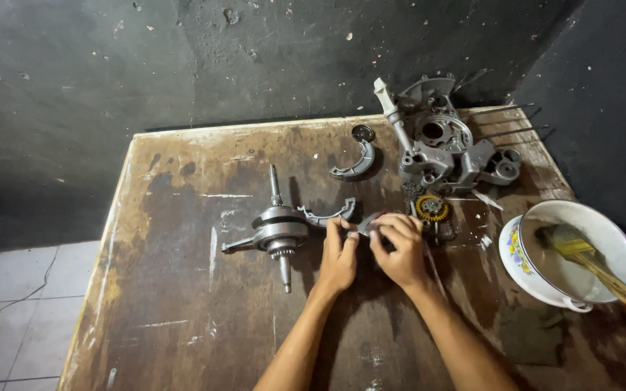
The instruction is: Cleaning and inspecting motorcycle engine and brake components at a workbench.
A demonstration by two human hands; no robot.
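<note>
My left hand (338, 253) and my right hand (400, 246) meet over the middle of the worn wooden table (182, 318). Together they pinch a small grey metal part (364, 223), mostly hidden by the fingers. Just left of my left hand lies a steel crankshaft with its connecting rod (277, 230). A curved grey brake shoe (327, 213) rests between the crankshaft and my fingers. A small gear with an orange centre (431, 208) sits just beyond my right hand.
A grey engine crankcase half (443, 148) with long studs stands at the far right. A second brake shoe (354, 165) lies beside it. A white enamel bowl (537, 271) holding a paintbrush (581, 253) sits at the right edge. Dark walls behind; tiled floor left.
</note>
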